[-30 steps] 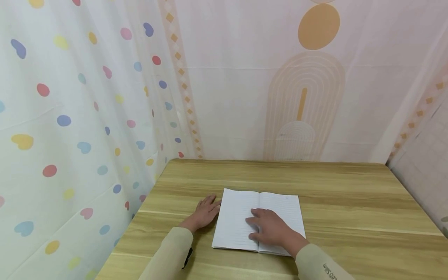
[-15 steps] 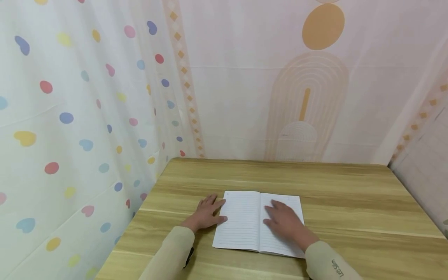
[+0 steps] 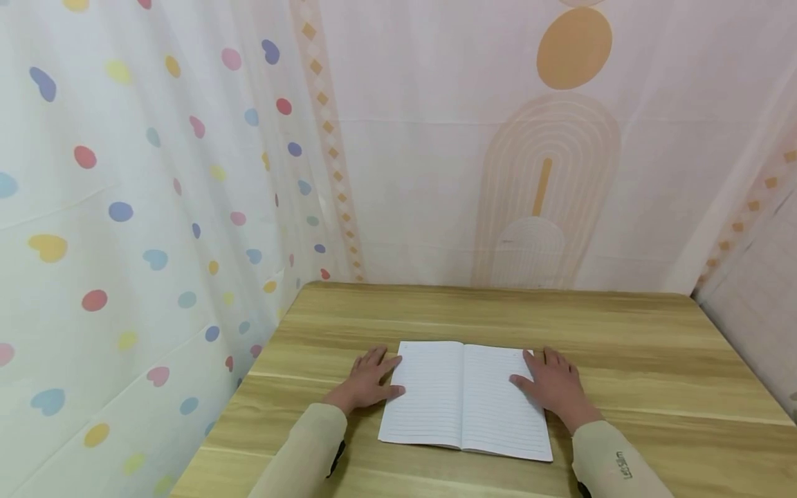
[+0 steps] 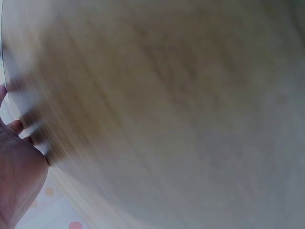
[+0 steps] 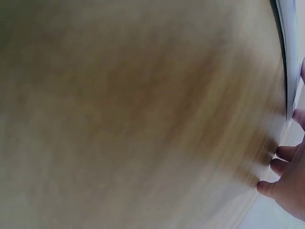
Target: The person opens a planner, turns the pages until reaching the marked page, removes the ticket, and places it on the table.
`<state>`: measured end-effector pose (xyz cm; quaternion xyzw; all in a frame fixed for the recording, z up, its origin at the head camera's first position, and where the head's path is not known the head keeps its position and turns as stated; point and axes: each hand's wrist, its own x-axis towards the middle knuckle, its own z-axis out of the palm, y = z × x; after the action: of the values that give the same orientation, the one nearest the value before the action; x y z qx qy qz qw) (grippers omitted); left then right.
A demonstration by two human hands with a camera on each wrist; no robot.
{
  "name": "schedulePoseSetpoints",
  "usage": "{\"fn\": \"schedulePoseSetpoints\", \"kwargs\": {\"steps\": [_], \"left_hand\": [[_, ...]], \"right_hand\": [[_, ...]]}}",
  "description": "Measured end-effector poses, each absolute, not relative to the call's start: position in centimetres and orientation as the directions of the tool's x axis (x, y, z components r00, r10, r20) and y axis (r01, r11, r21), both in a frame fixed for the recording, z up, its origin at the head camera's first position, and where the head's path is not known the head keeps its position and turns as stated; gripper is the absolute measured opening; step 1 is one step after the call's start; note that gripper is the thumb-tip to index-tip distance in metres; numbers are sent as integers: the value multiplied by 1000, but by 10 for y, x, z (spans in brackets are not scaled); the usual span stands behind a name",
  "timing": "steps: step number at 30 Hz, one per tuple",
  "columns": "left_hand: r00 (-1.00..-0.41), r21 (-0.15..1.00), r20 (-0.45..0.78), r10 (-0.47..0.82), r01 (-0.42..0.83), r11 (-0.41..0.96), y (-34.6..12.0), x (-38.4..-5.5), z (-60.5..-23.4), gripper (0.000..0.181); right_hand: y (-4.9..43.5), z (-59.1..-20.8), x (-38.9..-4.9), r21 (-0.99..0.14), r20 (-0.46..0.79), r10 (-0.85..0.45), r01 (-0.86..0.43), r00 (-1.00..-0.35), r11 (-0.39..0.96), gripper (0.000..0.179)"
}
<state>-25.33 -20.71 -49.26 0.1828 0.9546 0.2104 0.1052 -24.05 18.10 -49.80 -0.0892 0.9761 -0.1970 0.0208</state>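
An open notebook [image 3: 429, 398] with lined white pages lies flat on the wooden table, its centre fold pointing away from me. My left hand [image 3: 369, 380] rests at its left edge, thumb and forefinger touching the page and the other fingers spread on the wood. At the opposite edge, my right hand [image 3: 554, 384] lies the same way, with thumb and forefinger on the right page. Neither hand grips anything. In the right wrist view, the notebook's edge [image 5: 288, 57] shows beside my fingertips [image 5: 268, 188].
The wood-grain table [image 3: 498, 311] extends behind the notebook and to both sides. A curtain with coloured dots [image 3: 156, 259] hangs at the left, and a pale curtain with an arch print [image 3: 548, 194] hangs along the back edge.
My right hand has slid rightward from the middle of the notebook, across the right page to its outer edge. My left thumb and forefinger have come onto the left page's edge.
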Motion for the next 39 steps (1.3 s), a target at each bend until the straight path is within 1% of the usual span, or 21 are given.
{"fn": "schedulePoseSetpoints", "kwargs": {"steps": [6, 10, 13, 15, 16, 18, 20, 24, 27, 29, 31, 34, 35, 36, 37, 39], "left_hand": [[-911, 432, -122, 393, 308, 848, -207, -254, -493, 72], [-910, 432, -126, 395, 308, 848, -206, -255, -493, 73], [-908, 430, -127, 399, 312, 847, -206, -255, -493, 73], [-907, 428, -127, 401, 314, 847, -206, -255, -494, 73], [-908, 428, -126, 400, 314, 848, -206, -255, -494, 73], [-908, 430, -127, 400, 313, 847, -206, -255, -494, 73], [-908, 434, -128, 400, 311, 845, -206, -255, -494, 73], [-907, 436, -128, 400, 311, 844, -206, -255, -493, 73], [-907, 432, -127, 402, 314, 845, -207, -256, -493, 73], [-907, 430, -128, 402, 315, 846, -207, -256, -493, 73], [-906, 429, -131, 401, 313, 847, -207, -256, -493, 73], [-906, 428, -135, 400, 311, 849, -207, -256, -493, 73], [-907, 429, -133, 400, 312, 848, -207, -256, -493, 73], [-907, 429, -133, 400, 312, 848, -207, -256, -493, 73], [-907, 428, -131, 400, 312, 848, -207, -256, -493, 73], [-907, 428, -129, 400, 313, 848, -207, -256, -493, 73]], "right_hand": [[179, -492, -238, -375, 11, -179, -170, -984, 911, 67], [176, -490, -238, -348, 52, -207, -212, -977, 913, 56], [174, -490, -240, -347, 133, -233, -266, -963, 899, 44], [173, -491, -241, -346, 210, -246, -307, -946, 887, 36], [173, -491, -241, -359, 233, -245, -318, -941, 877, 34], [171, -490, -242, -400, 254, -238, -326, -937, 856, 32], [169, -487, -243, -480, 225, -210, -296, -952, 826, 34], [162, -473, -245, -715, 98, -101, -141, -990, 685, 53], [155, -458, -247, -849, 46, -36, -58, -998, 525, 63], [149, -449, -247, -921, 20, -29, -30, -999, 388, 65], [143, -443, -246, -974, 0, -49, -11, -999, 226, 62], [132, -440, -244, -999, -7, -114, 2, -993, 41, 57], [128, -440, -243, -1000, 3, -138, -4, -990, 9, 57], [125, -441, -242, -1000, 20, -172, -22, -985, 7, 57], [121, -442, -241, -998, 39, -200, -46, -979, 30, 57], [114, -446, -239, -982, 92, -258, -131, -962, 138, 58]]}}
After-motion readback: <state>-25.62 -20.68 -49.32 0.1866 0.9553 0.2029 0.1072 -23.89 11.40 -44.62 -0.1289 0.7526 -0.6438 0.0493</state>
